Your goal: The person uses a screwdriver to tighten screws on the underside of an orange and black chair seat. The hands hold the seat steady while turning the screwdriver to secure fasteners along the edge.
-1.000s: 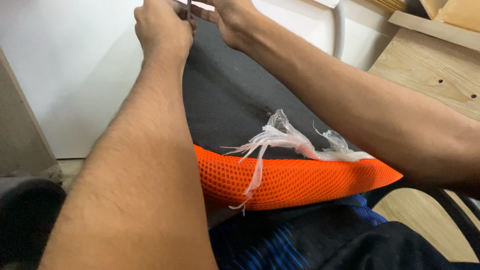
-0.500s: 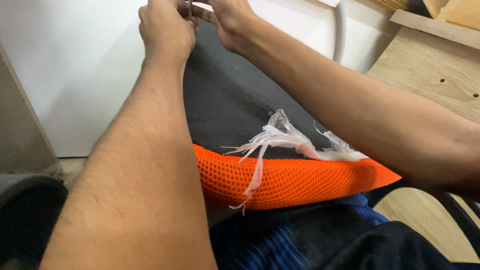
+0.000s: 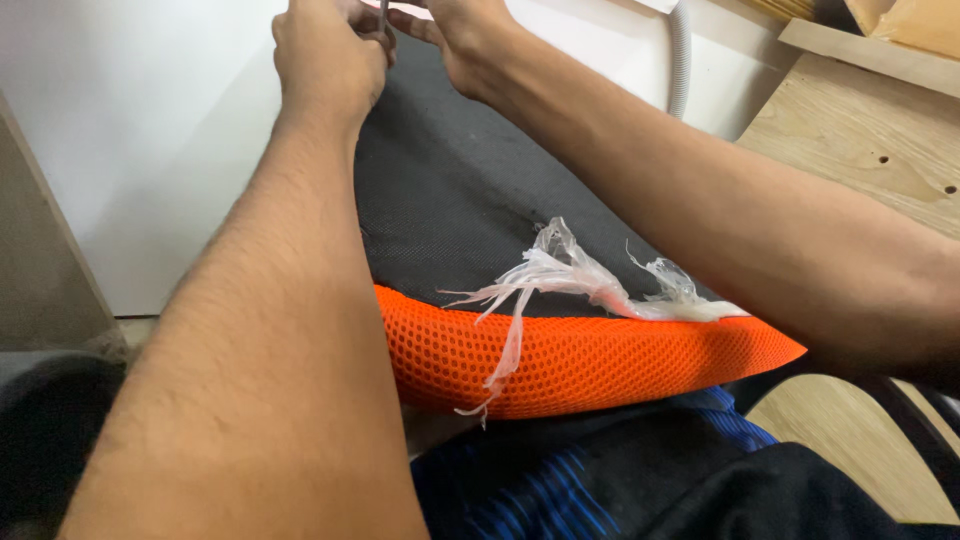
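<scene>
Both hands, left hand (image 3: 325,50) and right hand (image 3: 455,30), pinch a thin metal tool (image 3: 383,14) at twelve o'clock, steadying it over the black cushion (image 3: 460,200) braced on the lap.

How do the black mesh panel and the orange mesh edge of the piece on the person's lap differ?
The black mesh panel is dark with a fine, flat weave; the orange mesh edge is bright with larger open holes. The black panel stretches far up to the left hand and right hand; the orange edge is a narrow, rounded, padded band nearest the lap. Shredded clear plastic lies across the seam and dangles over the orange edge. Both are mesh fabric on one piece.
</scene>
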